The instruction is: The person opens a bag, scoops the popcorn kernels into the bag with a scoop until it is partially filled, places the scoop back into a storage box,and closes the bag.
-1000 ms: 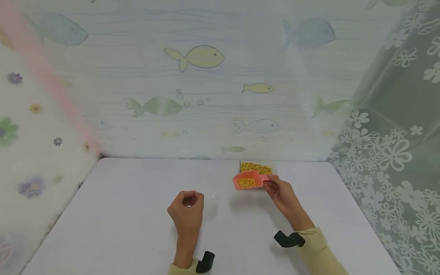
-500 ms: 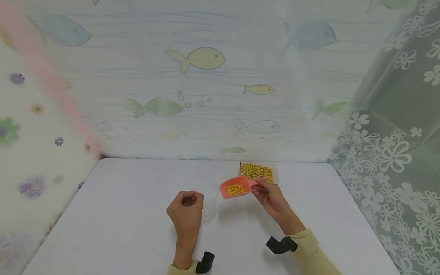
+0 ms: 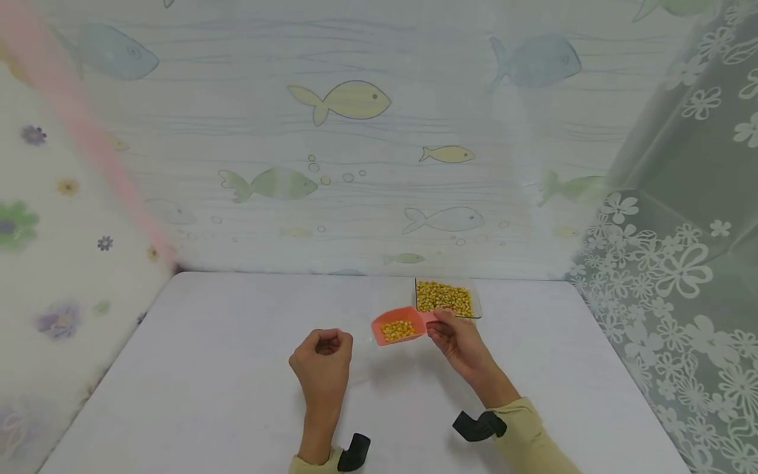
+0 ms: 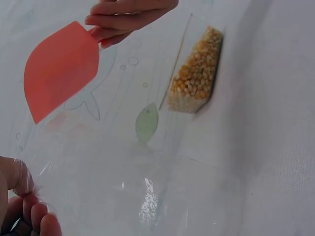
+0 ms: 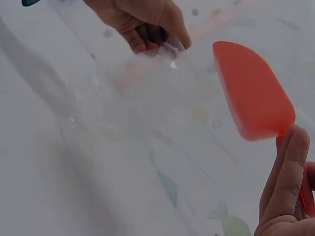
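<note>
Table (image 3: 207, 368): white, bounded by fish-print wall (image 3: 355, 164) at the back, flower-print sheet at the left, lace curtain (image 3: 669, 283) at the right; wide bare stretches are seen left of the hands and along the near edge.
Left hand (image 3: 320, 361): nearest the viewer, fingers curled and pinching the rim of a clear bag (image 4: 138, 191); the bag is hardly seen from the head view, but is shown plainly in both wrist views, hanging open beside the hand.
Right hand (image 3: 458, 339): slightly farther, the handle of a pink scoop (image 3: 398, 326) is gripped between thumb and fingers.
Scoop: held level above the table, filled with corn kernels (image 3: 397, 329); it is set between the two hands, just right of the bag, apart from it.
Tray (image 3: 476, 306): clear, filled with corn, standing just behind the right hand near the table's back edge; the scoop is just left of its front corner.
Open room: bare table is left between tray and curtain, and between left hand and left sheet.
</note>
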`<state>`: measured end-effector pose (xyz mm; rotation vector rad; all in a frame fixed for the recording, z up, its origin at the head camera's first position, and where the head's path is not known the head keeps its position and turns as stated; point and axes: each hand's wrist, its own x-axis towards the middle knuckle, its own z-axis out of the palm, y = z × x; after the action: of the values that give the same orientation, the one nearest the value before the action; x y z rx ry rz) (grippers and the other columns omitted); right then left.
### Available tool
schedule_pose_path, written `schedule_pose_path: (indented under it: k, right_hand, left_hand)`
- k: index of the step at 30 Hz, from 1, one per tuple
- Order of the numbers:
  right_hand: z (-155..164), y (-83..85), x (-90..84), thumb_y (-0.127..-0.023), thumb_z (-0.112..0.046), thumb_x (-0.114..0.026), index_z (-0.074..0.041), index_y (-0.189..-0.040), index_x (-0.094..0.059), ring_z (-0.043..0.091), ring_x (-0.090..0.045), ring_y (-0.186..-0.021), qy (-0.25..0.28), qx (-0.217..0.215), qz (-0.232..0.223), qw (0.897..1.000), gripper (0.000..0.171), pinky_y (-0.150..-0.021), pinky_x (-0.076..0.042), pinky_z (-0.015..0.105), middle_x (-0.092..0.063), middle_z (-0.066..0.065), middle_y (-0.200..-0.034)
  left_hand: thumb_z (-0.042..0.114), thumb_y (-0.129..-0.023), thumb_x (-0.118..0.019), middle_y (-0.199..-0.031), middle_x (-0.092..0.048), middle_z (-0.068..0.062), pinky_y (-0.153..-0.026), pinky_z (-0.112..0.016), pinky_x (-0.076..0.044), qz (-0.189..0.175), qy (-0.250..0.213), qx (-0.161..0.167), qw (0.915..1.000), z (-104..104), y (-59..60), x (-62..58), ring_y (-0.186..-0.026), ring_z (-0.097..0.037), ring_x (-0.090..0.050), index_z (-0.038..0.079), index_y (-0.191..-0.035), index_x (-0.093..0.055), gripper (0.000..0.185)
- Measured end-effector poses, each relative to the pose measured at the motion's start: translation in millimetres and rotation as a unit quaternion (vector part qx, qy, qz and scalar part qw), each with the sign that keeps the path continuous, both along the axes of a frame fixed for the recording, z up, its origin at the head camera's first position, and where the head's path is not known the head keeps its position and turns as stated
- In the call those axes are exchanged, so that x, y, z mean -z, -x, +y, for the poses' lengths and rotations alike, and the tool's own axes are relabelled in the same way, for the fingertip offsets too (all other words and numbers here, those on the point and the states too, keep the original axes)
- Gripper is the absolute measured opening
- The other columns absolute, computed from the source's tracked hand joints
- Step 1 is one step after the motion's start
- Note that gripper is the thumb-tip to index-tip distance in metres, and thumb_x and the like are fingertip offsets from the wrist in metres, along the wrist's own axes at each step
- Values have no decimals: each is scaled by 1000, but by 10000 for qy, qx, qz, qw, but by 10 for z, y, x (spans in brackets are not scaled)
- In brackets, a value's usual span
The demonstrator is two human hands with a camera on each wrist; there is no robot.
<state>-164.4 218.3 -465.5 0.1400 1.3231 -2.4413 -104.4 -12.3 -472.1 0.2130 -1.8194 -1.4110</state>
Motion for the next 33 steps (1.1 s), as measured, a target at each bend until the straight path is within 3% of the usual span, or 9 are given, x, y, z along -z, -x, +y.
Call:
schedule_pose_path:
  k: [15, 25, 33]
  right_hand:
    - [-172, -13, -28, -108, -15, -49, -13, -87, -75, 7, -73, -72, -155, 184, 88, 9997, 33, -73, -57, 16, -76, 2, -81]
    - [-279, -15, -10, -106, -16, -56, -8, -94, -71, 10, -73, -74, -880, 546, 95, 9946, 20, -75, -59, 19, -76, 4, -83]
    - [-332, -31, -28, -104, -18, -60, 6, -111, -68, 11, -72, -74, -1507, 733, 287, 9854, 26, -75, -59, 21, -76, 5, -85]
  left_hand:
    - [-11, -77, -75, -62, -66, -4, -54, -15, -50, -38, -20, 137, 9999, -14, 22, 17, -54, -11, -57, 4, -73, -74, 15]
    - [-9, -79, -75, -64, -66, -5, -54, -15, -50, -133, -5, 205, 9997, -5, 24, 58, -55, -11, -57, 2, -75, -75, 12]
    - [-8, -78, -77, -65, -67, -4, -55, -14, -50, -122, -56, 196, 9997, -12, 73, 107, -57, -9, -57, 3, -76, -75, 12]
